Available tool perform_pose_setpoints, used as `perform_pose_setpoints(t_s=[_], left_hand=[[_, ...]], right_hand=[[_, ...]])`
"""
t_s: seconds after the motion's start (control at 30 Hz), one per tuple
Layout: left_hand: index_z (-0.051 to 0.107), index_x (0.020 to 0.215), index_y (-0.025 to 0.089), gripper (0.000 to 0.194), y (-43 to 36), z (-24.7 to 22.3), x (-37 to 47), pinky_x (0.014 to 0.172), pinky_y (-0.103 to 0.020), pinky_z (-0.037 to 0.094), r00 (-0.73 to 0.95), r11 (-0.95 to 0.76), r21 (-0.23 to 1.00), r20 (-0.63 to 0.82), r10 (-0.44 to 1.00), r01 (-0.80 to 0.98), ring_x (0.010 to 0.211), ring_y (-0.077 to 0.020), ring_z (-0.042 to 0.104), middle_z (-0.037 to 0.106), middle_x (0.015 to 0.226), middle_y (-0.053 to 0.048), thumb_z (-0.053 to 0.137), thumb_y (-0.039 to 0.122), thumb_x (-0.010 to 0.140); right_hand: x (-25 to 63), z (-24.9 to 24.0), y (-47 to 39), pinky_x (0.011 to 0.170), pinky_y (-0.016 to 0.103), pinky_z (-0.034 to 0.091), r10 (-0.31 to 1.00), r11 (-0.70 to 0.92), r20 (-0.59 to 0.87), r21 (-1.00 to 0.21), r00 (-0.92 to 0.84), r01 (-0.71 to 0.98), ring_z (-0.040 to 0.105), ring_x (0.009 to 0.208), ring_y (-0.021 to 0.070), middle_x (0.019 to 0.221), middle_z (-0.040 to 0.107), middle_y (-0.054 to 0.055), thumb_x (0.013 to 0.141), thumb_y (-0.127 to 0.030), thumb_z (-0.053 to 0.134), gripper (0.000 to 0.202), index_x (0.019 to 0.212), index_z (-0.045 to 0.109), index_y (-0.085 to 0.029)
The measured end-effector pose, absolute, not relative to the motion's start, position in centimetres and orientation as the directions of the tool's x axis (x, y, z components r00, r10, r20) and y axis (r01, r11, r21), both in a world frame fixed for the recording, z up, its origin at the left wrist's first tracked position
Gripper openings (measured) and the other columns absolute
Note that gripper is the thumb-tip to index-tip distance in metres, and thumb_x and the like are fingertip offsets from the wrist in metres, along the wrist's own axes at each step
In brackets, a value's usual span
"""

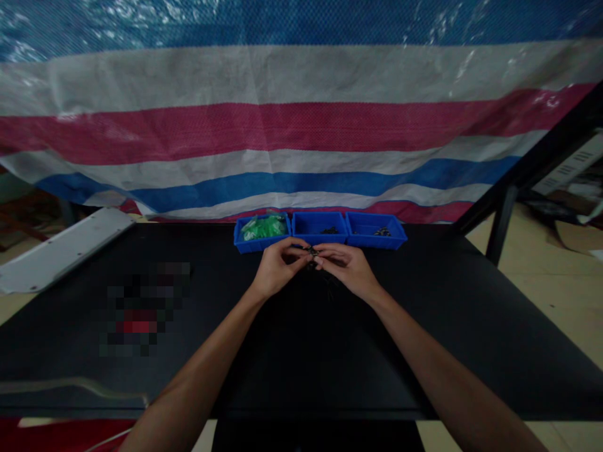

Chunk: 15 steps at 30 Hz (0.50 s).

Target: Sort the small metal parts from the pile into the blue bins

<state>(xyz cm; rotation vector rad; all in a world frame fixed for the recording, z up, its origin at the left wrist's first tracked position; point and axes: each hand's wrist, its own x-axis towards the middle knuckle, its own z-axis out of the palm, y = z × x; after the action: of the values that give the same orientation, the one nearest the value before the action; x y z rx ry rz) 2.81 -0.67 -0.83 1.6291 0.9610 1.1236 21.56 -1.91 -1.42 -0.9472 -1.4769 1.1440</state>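
Note:
My left hand (279,267) and my right hand (347,269) meet over the middle of the black table, just in front of the blue bins. Both hands pinch a small dark part (311,251) with lighter specks between thumb and fingertips. Its exact kind is too small and dim to make out. Something thin and dark, perhaps more small pieces, shows faintly below the fingers on the dark surface.
Three blue bins stand in a row: the left bin (240,243) holds green plastic bags (264,227), the middle bin (306,227) and right bin (398,237) small dark pieces. A striped sheet (282,125) hangs behind the table (471,326). A blurred-out patch lies left; a cable (70,382) crosses front left.

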Motion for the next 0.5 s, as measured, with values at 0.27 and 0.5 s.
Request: perform_pose_setpoints(t_s=[0.27, 0.5], left_hand=[[0.063, 0.105, 0.015, 0.025, -0.7, -0.9, 2.8, 0.074, -0.028, 0.056, 0.342, -0.351, 0.922, 0.281, 0.897, 0.163, 0.081, -0.0194, 0.073, 0.076, 0.089, -0.007, 0.067, 0.031, 0.087], [0.069, 0.099, 0.017, 0.015, -0.5, -1.2, 1.7, 0.074, -0.030, 0.053, 0.514, -0.621, 0.596, 0.368, 0.775, 0.509, 0.080, -0.0180, 0.066, 0.070, 0.093, -0.006, 0.064, 0.019, 0.085]], right_hand=[[21.8, -1.5, -1.8, 0.076, 0.035, 0.057, 0.973, 0.102, 0.123, -0.988, -0.197, -0.117, 0.073, 0.071, 0.0180, 0.084, 0.078, 0.005, 0.066, -0.033, 0.083, 0.023, 0.085, 0.078, -0.021], [22.0, -0.8, -1.6, 0.066, 0.033, 0.055, 0.984, 0.147, 0.154, -0.986, -0.088, -0.079, 0.070, 0.067, 0.0180, 0.076, 0.077, 0.005, 0.069, -0.030, 0.078, 0.016, 0.083, 0.079, -0.021]])
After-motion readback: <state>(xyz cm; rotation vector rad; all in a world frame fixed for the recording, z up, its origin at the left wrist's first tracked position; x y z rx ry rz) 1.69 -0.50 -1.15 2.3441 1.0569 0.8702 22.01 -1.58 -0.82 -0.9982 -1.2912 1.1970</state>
